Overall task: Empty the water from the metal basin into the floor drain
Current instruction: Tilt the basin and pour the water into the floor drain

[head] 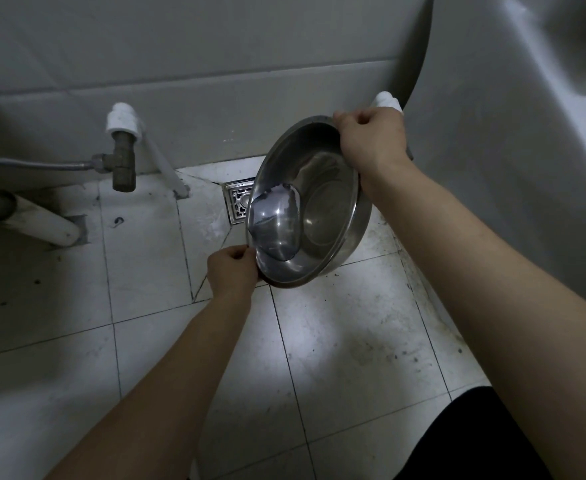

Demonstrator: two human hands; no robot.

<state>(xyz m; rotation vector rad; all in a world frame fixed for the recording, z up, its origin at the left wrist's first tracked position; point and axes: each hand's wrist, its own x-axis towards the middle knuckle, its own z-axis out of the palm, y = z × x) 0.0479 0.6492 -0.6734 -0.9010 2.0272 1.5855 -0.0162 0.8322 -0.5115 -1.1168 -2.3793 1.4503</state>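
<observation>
A round metal basin is held tilted to the left above the tiled floor. A small pool of water has gathered against its lower left wall. My left hand grips the basin's near left rim. My right hand grips the far right rim, higher up. The square metal floor drain lies just left of the basin, and the basin's rim covers its right part.
A brass valve with a braided hose and white pipes stand at the left wall. A white fixture rises on the right. A dark garment shows at bottom right. Dirty white floor tiles lie below.
</observation>
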